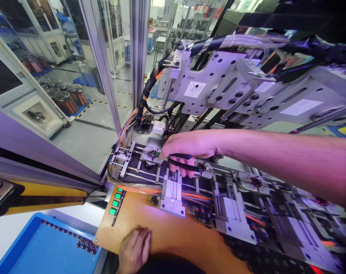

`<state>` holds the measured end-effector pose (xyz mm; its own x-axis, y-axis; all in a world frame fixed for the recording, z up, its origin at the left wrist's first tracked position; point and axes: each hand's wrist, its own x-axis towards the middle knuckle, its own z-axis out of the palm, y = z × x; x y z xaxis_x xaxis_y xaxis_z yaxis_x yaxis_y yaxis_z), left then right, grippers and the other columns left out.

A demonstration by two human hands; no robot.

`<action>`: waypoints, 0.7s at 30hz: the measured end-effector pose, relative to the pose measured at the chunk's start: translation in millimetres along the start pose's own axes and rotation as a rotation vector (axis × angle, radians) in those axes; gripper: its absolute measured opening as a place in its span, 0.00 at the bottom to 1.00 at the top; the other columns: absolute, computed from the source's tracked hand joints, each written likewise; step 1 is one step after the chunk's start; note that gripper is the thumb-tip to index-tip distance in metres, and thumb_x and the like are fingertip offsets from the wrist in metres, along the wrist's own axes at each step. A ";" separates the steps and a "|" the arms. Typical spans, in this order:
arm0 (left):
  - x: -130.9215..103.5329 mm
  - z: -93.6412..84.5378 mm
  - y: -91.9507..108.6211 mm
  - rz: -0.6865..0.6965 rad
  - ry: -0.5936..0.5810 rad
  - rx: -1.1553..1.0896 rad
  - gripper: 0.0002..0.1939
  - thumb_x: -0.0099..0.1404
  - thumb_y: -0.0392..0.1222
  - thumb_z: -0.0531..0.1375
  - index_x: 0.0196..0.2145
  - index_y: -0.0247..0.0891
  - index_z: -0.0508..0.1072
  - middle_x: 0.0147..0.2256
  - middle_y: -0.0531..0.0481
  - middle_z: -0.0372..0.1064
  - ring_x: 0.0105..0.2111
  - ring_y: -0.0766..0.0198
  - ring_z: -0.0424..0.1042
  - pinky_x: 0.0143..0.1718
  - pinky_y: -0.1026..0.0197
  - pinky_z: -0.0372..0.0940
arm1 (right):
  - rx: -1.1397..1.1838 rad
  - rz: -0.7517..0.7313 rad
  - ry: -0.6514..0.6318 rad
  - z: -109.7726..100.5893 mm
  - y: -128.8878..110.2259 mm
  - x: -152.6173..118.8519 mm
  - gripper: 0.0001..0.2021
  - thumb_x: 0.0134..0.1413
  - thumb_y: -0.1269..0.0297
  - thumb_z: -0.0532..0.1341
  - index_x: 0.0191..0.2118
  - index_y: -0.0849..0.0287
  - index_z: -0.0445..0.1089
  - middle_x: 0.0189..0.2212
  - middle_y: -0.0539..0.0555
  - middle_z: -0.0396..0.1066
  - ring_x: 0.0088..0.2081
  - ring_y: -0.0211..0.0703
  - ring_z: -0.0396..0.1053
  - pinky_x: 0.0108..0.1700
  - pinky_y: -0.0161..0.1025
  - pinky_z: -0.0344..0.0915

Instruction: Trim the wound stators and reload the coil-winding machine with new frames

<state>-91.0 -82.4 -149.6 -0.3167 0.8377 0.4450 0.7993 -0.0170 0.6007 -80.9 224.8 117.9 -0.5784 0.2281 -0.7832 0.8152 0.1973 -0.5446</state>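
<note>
My right hand [184, 150] reaches in from the right over the machine and is closed on black-handled pliers [184, 164]. The tool's tip points left, close to a metal fixture [150, 155] on the rails; what the tip touches is too small to tell. Just right of the hand is another fixture [203, 167] with a dark round part. My left hand [135, 249] rests at the front edge of the orange-brown board [161, 230], its fingers curled; whether anything is inside them is hidden.
Metal plates with cables [201, 82] hang above the fixtures. A blue tray [51, 247] with several small parts lies at lower left. Green buttons [115, 203] sit on the board. A metal frame post [139, 57] stands behind the machine, and a yellow bar [53, 194] juts in from the left.
</note>
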 end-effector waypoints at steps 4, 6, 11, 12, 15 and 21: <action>-2.3 0.6 -2.0 -0.010 -0.004 -0.010 0.16 0.62 0.29 0.62 0.46 0.41 0.76 0.34 0.46 0.80 0.33 0.61 0.80 0.37 0.65 0.73 | 0.017 -0.147 -0.034 -0.2 4.3 -15.1 0.12 0.54 0.67 0.59 0.21 0.63 0.67 0.16 0.51 0.68 0.13 0.32 0.62 0.14 0.28 0.56; -3.6 1.4 -3.3 -0.017 -0.005 -0.017 0.15 0.62 0.30 0.62 0.46 0.41 0.76 0.34 0.46 0.80 0.33 0.61 0.80 0.37 0.66 0.73 | 0.067 -0.174 -0.066 -7.5 11.0 -30.2 0.11 0.51 0.64 0.61 0.22 0.63 0.69 0.18 0.50 0.69 0.15 0.32 0.64 0.15 0.27 0.57; -5.4 2.3 -6.5 -0.052 -0.013 -0.044 0.15 0.61 0.32 0.64 0.45 0.42 0.77 0.35 0.47 0.81 0.34 0.60 0.80 0.39 0.66 0.73 | 0.034 -0.037 -0.067 -40.1 50.3 -66.8 0.14 0.47 0.55 0.64 0.23 0.62 0.71 0.18 0.53 0.71 0.17 0.38 0.69 0.17 0.30 0.64; -6.1 1.8 -7.3 -0.063 -0.014 -0.054 0.15 0.60 0.33 0.65 0.45 0.42 0.77 0.35 0.47 0.81 0.34 0.60 0.80 0.39 0.65 0.73 | 0.034 -0.003 -0.052 -45.3 60.9 -71.6 0.14 0.47 0.55 0.64 0.23 0.62 0.71 0.18 0.53 0.71 0.17 0.38 0.68 0.16 0.30 0.64; -10.7 -1.2 -11.6 -0.113 -0.024 -0.107 0.14 0.62 0.35 0.63 0.46 0.42 0.77 0.38 0.47 0.81 0.37 0.58 0.80 0.42 0.63 0.73 | 0.093 0.058 0.000 -53.6 90.6 -80.3 0.13 0.46 0.58 0.66 0.22 0.63 0.70 0.20 0.53 0.71 0.17 0.35 0.68 0.16 0.28 0.61; -21.1 -3.1 -17.2 -0.373 -0.052 -0.270 0.03 0.63 0.37 0.63 0.36 0.41 0.75 0.32 0.49 0.79 0.30 0.60 0.78 0.35 0.62 0.71 | 0.154 0.095 0.038 -51.4 118.8 -79.7 0.09 0.47 0.67 0.66 0.22 0.66 0.72 0.18 0.51 0.69 0.18 0.36 0.69 0.17 0.27 0.61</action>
<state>-99.7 -101.4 -167.3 -0.5258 0.8398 0.1352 0.4712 0.1552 0.8683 60.5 279.0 131.1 -0.4972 0.2752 -0.8228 0.8594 0.0257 -0.5107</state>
